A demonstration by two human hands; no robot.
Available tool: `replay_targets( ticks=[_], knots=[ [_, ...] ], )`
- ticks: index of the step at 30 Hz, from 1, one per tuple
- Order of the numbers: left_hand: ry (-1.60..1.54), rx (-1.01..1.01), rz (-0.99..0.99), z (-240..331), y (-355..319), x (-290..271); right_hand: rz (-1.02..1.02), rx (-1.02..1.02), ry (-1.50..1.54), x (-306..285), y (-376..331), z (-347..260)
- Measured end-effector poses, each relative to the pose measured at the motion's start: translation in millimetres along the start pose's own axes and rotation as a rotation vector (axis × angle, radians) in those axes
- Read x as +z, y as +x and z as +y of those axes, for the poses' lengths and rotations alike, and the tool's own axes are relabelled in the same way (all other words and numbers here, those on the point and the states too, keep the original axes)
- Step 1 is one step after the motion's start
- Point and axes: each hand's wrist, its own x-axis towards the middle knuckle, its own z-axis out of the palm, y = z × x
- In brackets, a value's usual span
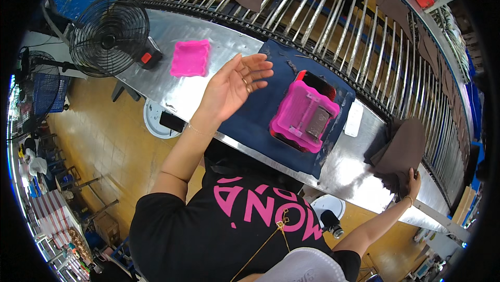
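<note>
The scene is bright, with white glare on the metal table (344, 180) toward four o'clock — nearly washed out there — and glints along the metal rollers (319, 14) at one o'clock. Fisheye distortion bends edges near the black rim; the striped cloth (54, 214) around eight o'clock looks soft.

Yel. floor (88, 115); shiny metal tbl. (344, 168); 2 blk. fans (108, 41).

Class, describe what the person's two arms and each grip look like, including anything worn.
Short black sleeves leave both forearms bare, each with a thin bracelet. The left grip is ungloved and wears a ring; the right grip is ungloved too.
</note>
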Motion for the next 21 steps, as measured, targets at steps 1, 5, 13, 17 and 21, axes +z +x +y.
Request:
replay_targets(
  ticks=[1, 5, 13, 17, 21],
  knots=[
    [0.262, 0.082, 0.051, -10.0, 8.2, -9.5, -0.035, -0.016, 0.063, -3.0, 3.2, 0.9],
    [1.479, 0.446, 0.089, -45.5, 15.5, -27.1, -0.010, -0.057, -0.188, -10.5, 13.2, 1.8],
    [1.913, 0.481, -0.148, -50.0, 9.4, -47.3, -0.120, 0.001, -0.097, -19.5, 11.6, -10.2],
    [0.526, -0.128, -0.007, -7.2, 13.1, -43.7, -0.019, -0.097, -0.405, -31.9, 13.2, -19.6],
    [-0.468, -0.244, -0.146, 31.0, -2.5, -18.6, 0.062, -0.213, -0.392, -48.9, 18.6, 9.6]
  ],
)
